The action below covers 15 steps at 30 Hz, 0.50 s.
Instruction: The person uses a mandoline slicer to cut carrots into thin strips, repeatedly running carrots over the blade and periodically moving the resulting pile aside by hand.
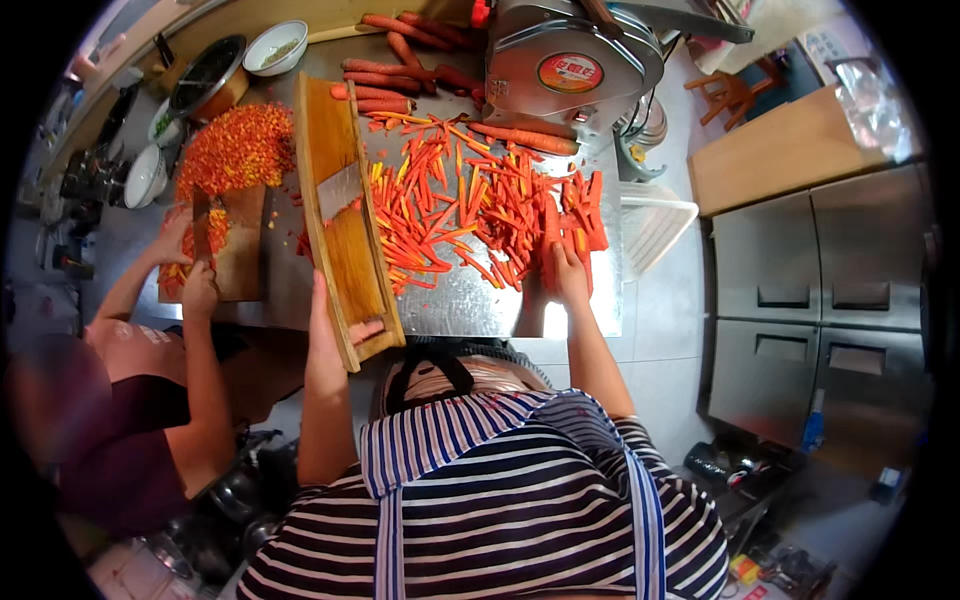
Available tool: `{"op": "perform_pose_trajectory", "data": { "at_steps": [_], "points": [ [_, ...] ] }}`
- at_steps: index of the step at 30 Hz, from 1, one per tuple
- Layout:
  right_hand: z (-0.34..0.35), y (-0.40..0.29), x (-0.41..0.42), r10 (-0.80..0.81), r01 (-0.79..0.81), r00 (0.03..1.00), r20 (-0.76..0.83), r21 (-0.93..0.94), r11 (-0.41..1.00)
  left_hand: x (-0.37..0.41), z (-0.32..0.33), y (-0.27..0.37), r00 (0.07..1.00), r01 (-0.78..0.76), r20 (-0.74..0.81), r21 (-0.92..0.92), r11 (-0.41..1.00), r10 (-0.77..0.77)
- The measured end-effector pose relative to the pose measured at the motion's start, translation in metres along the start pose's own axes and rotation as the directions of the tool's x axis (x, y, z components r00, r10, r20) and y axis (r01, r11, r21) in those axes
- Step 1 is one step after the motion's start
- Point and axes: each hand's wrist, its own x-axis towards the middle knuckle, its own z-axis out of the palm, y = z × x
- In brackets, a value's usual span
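My left hand [324, 341] grips the lower end of a long wooden mandoline slicer [352, 274], which stands tilted over the metal table. A pale metal plate [339, 191] is set across its middle. At the table's right side, my right hand [571, 276] has its fingers around a carrot piece [552, 219]; the hand partly hides the piece. Broad carrot slabs [592, 206] lie right beside it. Between my hands, cut carrot sticks [427, 199] are spread over the tabletop in loose heaps.
On the left, a co-worker's hand [199, 289] holds a cleaver [201, 225] over a wooden cutting board [241, 247]. Behind it rises a heap of diced carrot [236, 146]. Whole carrots [382, 79] and a metal machine [562, 56] occupy the back. White bowls [276, 48] stand at the far left.
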Motion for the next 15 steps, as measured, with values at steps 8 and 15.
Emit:
{"op": "perform_pose_trajectory", "data": {
  "at_steps": [8, 15],
  "points": [
    [0.122, 0.006, 0.004, 0.009, -0.021, 0.996, 0.093, 0.137, 0.990, -0.002, -0.026, -0.021, 0.999, -0.014, 0.038, -0.154, 0.988, 0.020],
    [0.181, -0.075, -0.021, -0.039, 0.100, 0.982, 0.186, -0.334, 0.937, -0.010, -0.047, 0.003, 0.995, -0.088, -0.051, -0.085, 0.993, 0.084]
  ]
}}
